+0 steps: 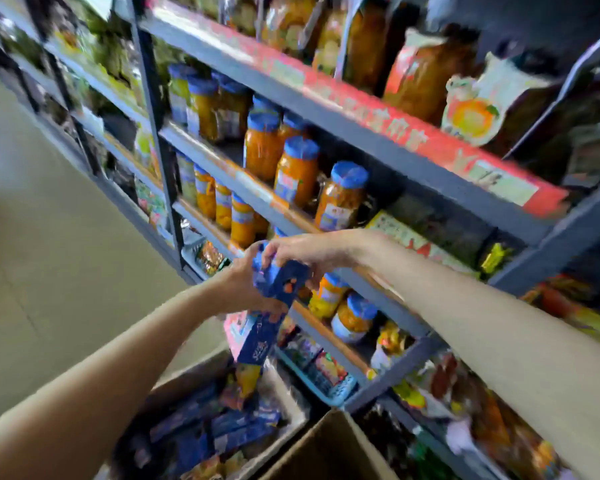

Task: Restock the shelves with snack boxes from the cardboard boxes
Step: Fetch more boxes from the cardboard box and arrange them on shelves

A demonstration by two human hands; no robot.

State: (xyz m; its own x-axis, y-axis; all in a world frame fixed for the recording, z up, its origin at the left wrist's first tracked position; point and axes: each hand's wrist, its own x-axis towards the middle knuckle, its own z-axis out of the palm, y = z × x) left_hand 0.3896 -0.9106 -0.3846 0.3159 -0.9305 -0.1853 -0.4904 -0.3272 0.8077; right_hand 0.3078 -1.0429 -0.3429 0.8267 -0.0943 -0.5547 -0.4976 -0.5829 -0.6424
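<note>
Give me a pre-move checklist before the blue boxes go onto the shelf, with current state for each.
1. Left hand grips the blue snack boxes: ok.
2. Right hand holds the top of the same stack: ok.
3. Stack is square and aligned: not ok, the lower box hangs at an angle below the upper one.
4. Free slot on the shelf behind the hands: cannot tell, blue-lidded jars fill what shows.
5. Supply left in the cardboard box below: ok, more blue boxes lie in it.
6. Box count in hand: cannot tell, motion blur.
</note>
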